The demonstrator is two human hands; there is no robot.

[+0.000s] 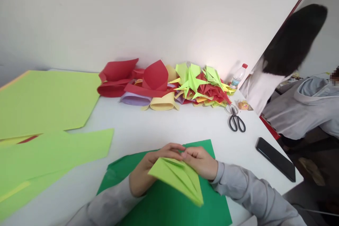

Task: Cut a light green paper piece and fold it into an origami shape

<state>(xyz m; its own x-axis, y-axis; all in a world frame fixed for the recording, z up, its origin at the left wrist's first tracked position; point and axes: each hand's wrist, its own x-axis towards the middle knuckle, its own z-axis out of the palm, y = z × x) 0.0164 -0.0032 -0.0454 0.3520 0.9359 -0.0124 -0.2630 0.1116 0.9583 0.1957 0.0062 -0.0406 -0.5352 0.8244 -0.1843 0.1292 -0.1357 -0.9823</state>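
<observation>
Between my two hands is a partly folded piece of light green paper [180, 178], its layered folds and pointed corner tilted toward me. My left hand [153, 164] wraps behind its left and upper edge, fingers closed over the top. At the upper right edge, my right hand [201, 160] pinches the paper with thumb and fingers, close to the left fingertips. Both hands are just above a dark green sheet [212, 204] lying on the white table. The far side of the folded paper is hidden.
Large light green sheets [47, 102] cover the left. Along the wall lie red paper shapes [156, 74] and folded paper stars [192, 79]. Black-handled scissors [235, 122], a bottle [238, 76], a small wrapped snack [243, 105] and a phone [275, 159] are right. Two people [299, 109] are beyond.
</observation>
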